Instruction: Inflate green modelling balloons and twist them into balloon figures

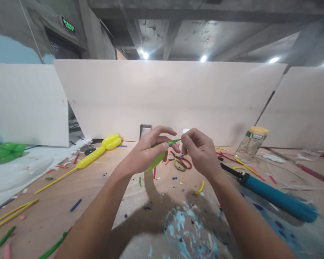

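Between my hands is a green balloon (157,162), its inflated part hanging behind and below my left palm. My left hand (150,148) closes its thumb and fingers around the balloon near its thin neck. The neck stretches to the right, where the fingertips of my right hand (198,145) pinch its end. Both hands are raised above the table. Just below and behind them lie scissors (181,163) with red and yellow handles. A yellow twisted balloon (97,154) with a long uninflated tail rests on the table left of my hands.
A blue hand pump (279,196) lies on the right, with a lidded jar (252,142) behind it. A phone (145,131) leans against the white board (172,97) at the back. Balloon scraps litter the table (97,205). A green balloon cluster (9,151) sits far left.
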A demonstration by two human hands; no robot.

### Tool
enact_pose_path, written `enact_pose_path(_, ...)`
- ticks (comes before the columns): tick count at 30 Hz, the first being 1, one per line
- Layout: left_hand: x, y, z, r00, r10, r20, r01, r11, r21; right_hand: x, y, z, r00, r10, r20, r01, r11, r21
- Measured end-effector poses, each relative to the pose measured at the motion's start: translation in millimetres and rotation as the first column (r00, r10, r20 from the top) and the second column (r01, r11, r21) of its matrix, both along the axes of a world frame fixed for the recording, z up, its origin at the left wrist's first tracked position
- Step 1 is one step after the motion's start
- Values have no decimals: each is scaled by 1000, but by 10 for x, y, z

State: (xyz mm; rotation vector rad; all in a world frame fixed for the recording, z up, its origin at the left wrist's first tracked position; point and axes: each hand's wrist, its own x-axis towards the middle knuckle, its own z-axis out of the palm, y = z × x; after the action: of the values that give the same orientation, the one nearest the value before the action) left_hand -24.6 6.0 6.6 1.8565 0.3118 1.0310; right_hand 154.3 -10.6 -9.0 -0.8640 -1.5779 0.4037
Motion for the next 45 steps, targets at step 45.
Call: enact_pose_path(45,139,144,-246,622,780,-69,-449,427,785,-198,67,-153,942,-233,242,182,960,214)
